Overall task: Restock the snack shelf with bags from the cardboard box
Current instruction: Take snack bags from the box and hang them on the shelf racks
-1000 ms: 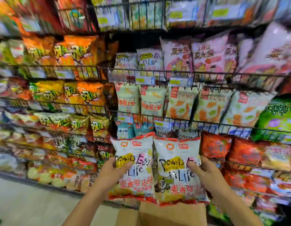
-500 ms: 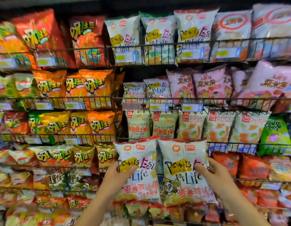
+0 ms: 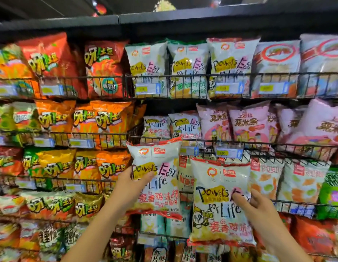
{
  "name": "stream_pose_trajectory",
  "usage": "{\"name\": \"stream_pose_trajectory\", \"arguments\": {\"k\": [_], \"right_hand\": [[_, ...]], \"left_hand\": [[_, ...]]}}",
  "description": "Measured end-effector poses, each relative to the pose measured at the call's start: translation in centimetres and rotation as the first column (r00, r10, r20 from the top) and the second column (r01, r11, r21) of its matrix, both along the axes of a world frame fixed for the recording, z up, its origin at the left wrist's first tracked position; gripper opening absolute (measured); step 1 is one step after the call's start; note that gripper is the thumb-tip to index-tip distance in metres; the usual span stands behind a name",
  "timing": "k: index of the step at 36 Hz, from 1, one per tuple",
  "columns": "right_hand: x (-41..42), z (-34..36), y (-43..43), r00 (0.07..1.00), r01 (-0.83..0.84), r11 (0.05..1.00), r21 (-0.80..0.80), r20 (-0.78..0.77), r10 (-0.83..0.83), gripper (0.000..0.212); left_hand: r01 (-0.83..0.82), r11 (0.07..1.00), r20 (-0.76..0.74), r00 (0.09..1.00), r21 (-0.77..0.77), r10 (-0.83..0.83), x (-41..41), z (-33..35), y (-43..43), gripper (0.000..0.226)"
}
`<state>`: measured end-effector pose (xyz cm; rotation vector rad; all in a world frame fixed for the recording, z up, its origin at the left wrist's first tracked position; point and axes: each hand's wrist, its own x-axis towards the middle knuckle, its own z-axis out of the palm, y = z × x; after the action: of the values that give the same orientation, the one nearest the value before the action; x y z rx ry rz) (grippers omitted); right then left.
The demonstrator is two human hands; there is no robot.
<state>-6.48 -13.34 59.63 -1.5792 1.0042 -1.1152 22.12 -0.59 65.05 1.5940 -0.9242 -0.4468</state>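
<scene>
Left hand (image 3: 133, 183) gripping 1 white snack bag (image 3: 156, 178) at frame centre, right hand (image 3: 256, 207) gripping another white bag (image 3: 219, 201) lower right, wire shelf (image 3: 259, 146) behind

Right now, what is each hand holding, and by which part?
The left hand grips one white snack bag at its left edge; the right hand grips a second white bag at its right edge.

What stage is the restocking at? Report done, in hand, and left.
Done: matching white bags already sit in the second wire rack, though the back of that rack looks dark, with room behind them. In hand: the left hand lifts one white bag up to that rack's front rail; the right hand holds a second bag lower. Left: shelving both. The cardboard box is out of view, so the remaining stock can't be told.
</scene>
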Motion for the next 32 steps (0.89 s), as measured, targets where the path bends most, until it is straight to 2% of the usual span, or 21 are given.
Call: {"name": "stream_pose_trajectory", "arguments": {"k": [4,8,12,16,18,20,26,30,32], "right_hand": [[1.0,0.5,-1.1,1.0,0.009,1.0,0.019,0.007,-0.009,0.088],[2.5,1.6,-1.6,0.999,0.029,1.0,-0.001,-0.031,-0.029,0.089],[4.1,2.2,-1.9,0.997,0.061,0.998,-0.008,-0.037,-0.061,0.085],[6.1,2.9,-1.9,0.994,0.103,0.995,-0.002,-0.039,-0.103,0.085],[7.0,3.3,-2.0,0.992,0.118,0.992,-0.037,-0.05,-0.12,0.086],[7.8,3.5,-2.0,0.991,0.123,0.991,-0.056,-0.044,-0.126,0.088],[9.3,4.1,-2.2,0.99,0.133,0.991,-0.021,0.047,-0.132,0.086],[9.7,4.1,-2.1,0.992,0.123,0.991,-0.05,0.04,-0.121,0.081],[10.0,4.2,-2.1,0.994,0.109,0.992,-0.059,0.018,-0.109,0.069]], "left_hand": [[-0.007,0.995,0.047,0.999,-0.104,0.012,1.1,3.0,-1.9,0.067],[-0.003,0.986,0.133,0.991,-0.166,0.026,2.8,6.4,-3.9,0.041],[0.039,0.956,0.215,0.976,-0.292,0.026,6.0,8.6,-6.0,0.051],[0.005,0.957,0.217,0.974,-0.291,0.061,9.2,10.2,-8.6,0.105],[0.02,0.95,0.221,0.974,-0.311,0.052,10.9,10.5,-9.9,0.113],[0.041,0.939,0.231,0.972,-0.341,0.041,11.8,10.9,-10.7,0.104],[0.115,0.907,0.297,0.955,-0.405,0.011,13.5,11.7,-13.0,0.055],[0.148,0.882,0.31,0.951,-0.447,-0.002,13.9,11.1,-14.1,0.042],[0.161,0.866,0.305,0.952,-0.474,-0.01,13.6,10.6,-14.2,0.04]]}}
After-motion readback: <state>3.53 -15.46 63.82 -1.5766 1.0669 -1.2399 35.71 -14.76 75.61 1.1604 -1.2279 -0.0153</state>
